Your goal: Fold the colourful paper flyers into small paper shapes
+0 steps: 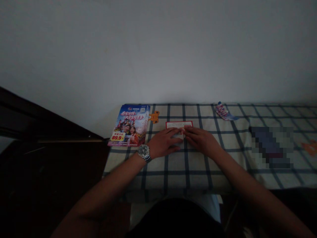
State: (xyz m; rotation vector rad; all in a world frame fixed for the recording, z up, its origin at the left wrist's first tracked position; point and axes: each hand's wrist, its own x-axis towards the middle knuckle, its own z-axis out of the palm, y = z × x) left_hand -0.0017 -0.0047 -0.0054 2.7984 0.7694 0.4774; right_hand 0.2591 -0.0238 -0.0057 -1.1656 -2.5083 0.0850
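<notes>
A small sheet of paper (pixel 178 124) with a red border and printed lines lies on the checked cloth in front of me. My left hand (pixel 164 142), with a metal wristwatch (pixel 144 152) on the wrist, reaches over its near edge. Its fingers are stretched out on the sheet and the thumb stands apart, so it is open. From the other side my right hand (pixel 201 140) rests fingertips on the same near edge, fingers extended and open. The two sets of fingertips almost meet at a red-printed patch. Hands cover the sheet's near part; whether it is folded there I cannot tell.
A stack of colourful flyers (pixel 130 125) sits at the table's left end. A torn or crumpled printed scrap (pixel 224 112) lies toward the back right. Farther right is a dark, pixelated object (pixel 268 143). The checked tablecloth (pixel 158 178) runs up to a plain wall (pixel 158 53).
</notes>
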